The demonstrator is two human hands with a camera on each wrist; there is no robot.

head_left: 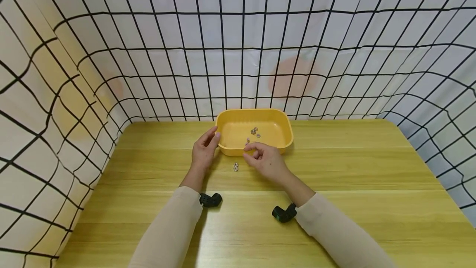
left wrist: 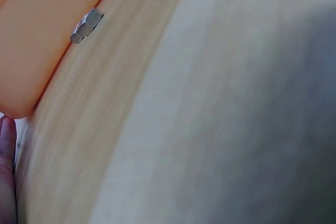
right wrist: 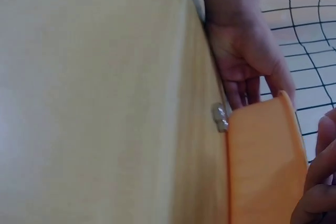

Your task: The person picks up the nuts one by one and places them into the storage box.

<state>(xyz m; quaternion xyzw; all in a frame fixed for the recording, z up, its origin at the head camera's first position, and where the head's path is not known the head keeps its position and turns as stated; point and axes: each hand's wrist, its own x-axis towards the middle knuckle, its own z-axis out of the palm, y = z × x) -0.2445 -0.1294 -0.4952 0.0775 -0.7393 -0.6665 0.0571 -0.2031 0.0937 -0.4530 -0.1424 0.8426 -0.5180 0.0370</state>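
A yellow plastic tray (head_left: 227, 151) stands at the back of the table, with several small metal nuts (head_left: 253, 131) inside. My left hand (head_left: 203, 152) is at the tray's left end, thumb by the rim and fingers along the outside. Over the tray's front edge is my right hand (head_left: 268, 162), index finger and thumb slightly apart and nothing visible between them. One small nut (head_left: 248, 139) lies just beyond the right fingertips. In front of the tray, a short row of metal nuts (head_left: 236, 167) sits on the table, also close by the tray wall in the left wrist view.
The wooden table (head_left: 353, 168) spreads to both sides and toward me. A black wire grid (head_left: 243, 49) with a pale curtain behind it encloses the back and sides. Each wrist carries a black camera (head_left: 210, 200).
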